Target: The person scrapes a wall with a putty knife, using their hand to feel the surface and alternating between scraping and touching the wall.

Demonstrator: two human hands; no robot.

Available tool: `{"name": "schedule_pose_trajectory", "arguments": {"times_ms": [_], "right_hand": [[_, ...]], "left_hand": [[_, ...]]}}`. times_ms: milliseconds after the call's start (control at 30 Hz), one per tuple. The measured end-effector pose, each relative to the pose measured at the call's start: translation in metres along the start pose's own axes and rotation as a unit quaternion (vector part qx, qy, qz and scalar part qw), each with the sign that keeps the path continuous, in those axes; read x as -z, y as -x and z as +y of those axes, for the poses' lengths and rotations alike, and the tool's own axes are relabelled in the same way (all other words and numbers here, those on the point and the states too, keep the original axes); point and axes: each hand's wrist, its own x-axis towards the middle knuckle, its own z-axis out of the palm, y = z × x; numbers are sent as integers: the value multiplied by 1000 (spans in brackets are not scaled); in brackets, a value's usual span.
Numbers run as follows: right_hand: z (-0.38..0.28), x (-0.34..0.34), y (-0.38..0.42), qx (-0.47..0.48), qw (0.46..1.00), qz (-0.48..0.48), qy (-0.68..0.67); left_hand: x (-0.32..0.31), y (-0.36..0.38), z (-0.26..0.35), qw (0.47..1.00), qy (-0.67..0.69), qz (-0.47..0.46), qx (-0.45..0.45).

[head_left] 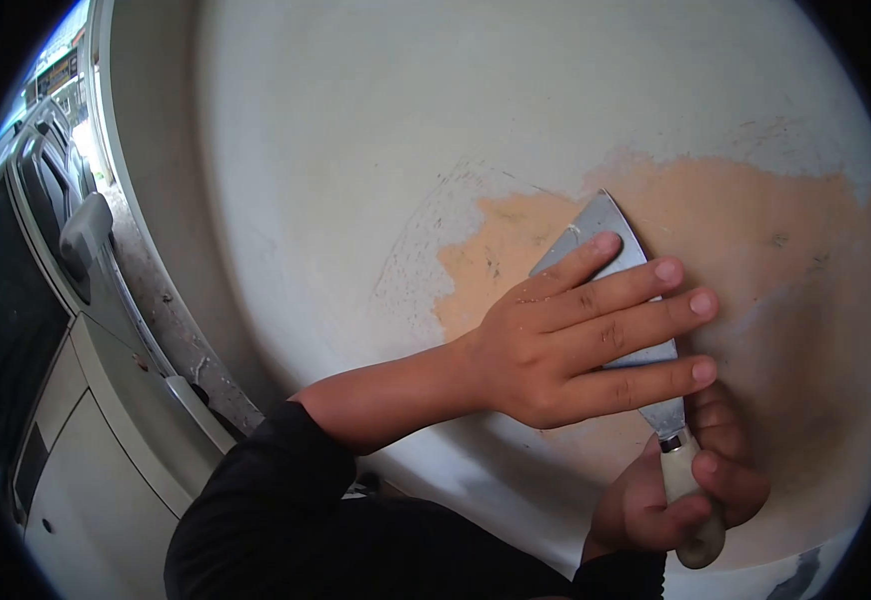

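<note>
A putty knife [624, 216] with a wide metal blade lies against a pale panel [336, 120], its handle slanting down to the right. My right hand [646, 505] is closed around the off-white handle, thumb and fingers wrapped over it. Across the blade rests my left hand [546, 345], flat, with its fingers stretched out and apart. It covers much of the blade's middle. Behind both hands spreads an uneven orange-tan patch [756, 215] on the panel, with dark specks and scratches around its upper left border.
On the left stands a vehicle [106, 440] with a grey side mirror [86, 235]. A rough, speckled strip of ground [181, 325] shows between it and the panel. My black left sleeve [266, 490] crosses the lower part of the view. A dark mark [796, 575] is at the lower right.
</note>
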Motion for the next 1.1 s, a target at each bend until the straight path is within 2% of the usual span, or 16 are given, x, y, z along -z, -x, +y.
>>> {"name": "schedule_pose_trajectory", "arguments": {"times_ms": [133, 200, 233, 333, 400, 433, 500, 533, 633, 700, 833, 900, 1000, 1033, 1100], "right_hand": [[-2, -6, 2, -68, 998, -2, 6], [1, -14, 7, -9, 993, 107, 45], [5, -10, 10, -8, 994, 104, 45], [13, 3, 10, 43, 992, 108, 55], [10, 8, 2, 18, 999, 24, 26], [11, 7, 6, 18, 999, 20, 28], [17, -2, 15, 102, 984, 139, 36], [18, -3, 13, 104, 985, 137, 34], [14, -6, 7, 74, 990, 114, 42], [9, -9, 3, 41, 997, 60, 40], [5, -19, 7, 39, 988, 118, 88], [5, -17, -1, 56, 997, 41, -21], [9, -14, -2, 93, 995, 29, -2], [14, -21, -4, 95, 995, 32, -5], [25, -32, -7, 193, 965, 104, -145]], "left_hand": [[1, -1, 1, 998, -32, 26, 38], [5, 0, -1, 1000, -2, -18, 8], [-3, 1, -1, 1000, -6, 18, -7], [-1, -2, 0, 999, -15, 23, 19], [1, -1, 3, 999, -15, 29, 41], [0, -1, 1, 999, -3, 30, 26], [0, -2, -2, 999, 3, 33, 8], [-2, -1, -3, 999, 15, 33, -2], [-2, -3, -3, 999, 9, 41, 0], [1, -4, -1, 999, 1, 44, 20], [-1, -1, -2, 999, 18, 45, -1], [-1, -4, -4, 999, 8, 39, 4], [0, -2, -3, 1000, 14, 25, -5], [1, -2, -5, 999, 28, 13, -19], [3, -2, -6, 1000, 14, 15, -13]]}}
